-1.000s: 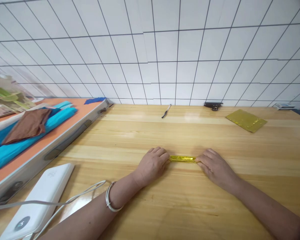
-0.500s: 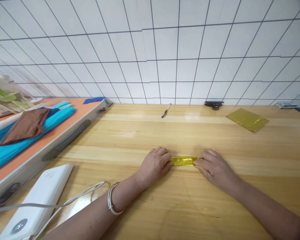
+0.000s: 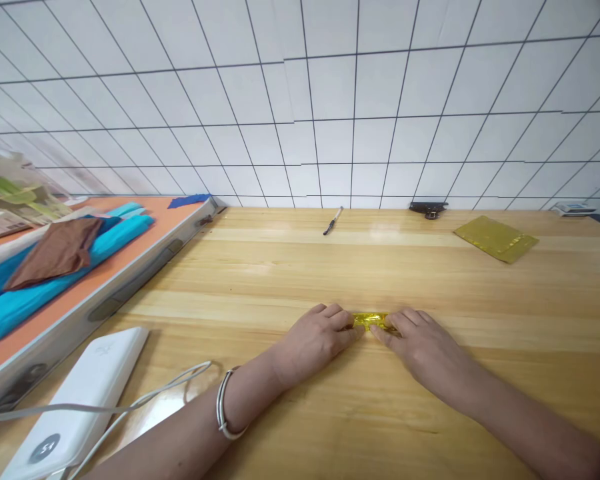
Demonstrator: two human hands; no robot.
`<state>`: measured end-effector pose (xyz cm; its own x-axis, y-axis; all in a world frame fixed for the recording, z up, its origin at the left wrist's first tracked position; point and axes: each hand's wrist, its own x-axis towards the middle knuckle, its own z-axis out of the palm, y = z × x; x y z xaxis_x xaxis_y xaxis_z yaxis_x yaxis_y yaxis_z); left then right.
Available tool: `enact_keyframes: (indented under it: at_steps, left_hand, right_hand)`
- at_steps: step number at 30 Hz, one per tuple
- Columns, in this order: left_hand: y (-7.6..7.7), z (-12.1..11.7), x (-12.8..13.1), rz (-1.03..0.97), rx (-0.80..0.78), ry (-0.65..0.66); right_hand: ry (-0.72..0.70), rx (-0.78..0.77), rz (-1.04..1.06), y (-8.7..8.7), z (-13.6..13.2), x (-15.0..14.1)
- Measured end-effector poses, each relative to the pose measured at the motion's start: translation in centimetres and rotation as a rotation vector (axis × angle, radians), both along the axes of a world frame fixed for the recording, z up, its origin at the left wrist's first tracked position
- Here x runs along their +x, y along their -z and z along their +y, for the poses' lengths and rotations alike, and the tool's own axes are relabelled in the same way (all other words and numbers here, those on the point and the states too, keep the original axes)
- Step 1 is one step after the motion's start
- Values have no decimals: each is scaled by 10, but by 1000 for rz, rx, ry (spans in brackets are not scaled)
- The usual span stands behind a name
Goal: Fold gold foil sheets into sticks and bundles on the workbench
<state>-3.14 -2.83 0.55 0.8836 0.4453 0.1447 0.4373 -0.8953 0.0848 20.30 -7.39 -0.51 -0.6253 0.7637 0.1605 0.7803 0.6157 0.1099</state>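
A narrow folded strip of shiny gold foil paper (image 3: 371,320) lies on the wooden table, its two ends covered by my fingers. My left hand (image 3: 325,337) grips the left end, thumb along the near edge and fingers curled over the far side. On the opposite end, my right hand (image 3: 415,343) holds the strip the same way. Both thumb tips rest close together at the strip's near edge, with a small gap between them. A bracelet (image 3: 224,403) circles my left wrist.
A flat gold sheet (image 3: 497,239) lies at the back right. Near the tiled wall are a pen (image 3: 333,221) and a black clip-like object (image 3: 429,209). At left sit a white power bank (image 3: 87,393) with a cable, and an orange surface (image 3: 130,250) bearing blue and brown material.
Both hands have slid inward along the foil strip, so less of it shows. My thumbs have come nearer each other at its near edge.
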Motion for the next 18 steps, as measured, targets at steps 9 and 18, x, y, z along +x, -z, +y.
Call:
enact_keyframes:
  at_steps: [9,18]
  left_hand:
    - [-11,-10,1,105,29,-66]
    - [-13,-33,10,228,111,-104]
  right_hand:
    - [5,21,-78,-4,-6,-2]
    - [1,133,-124,2,-19,-5]
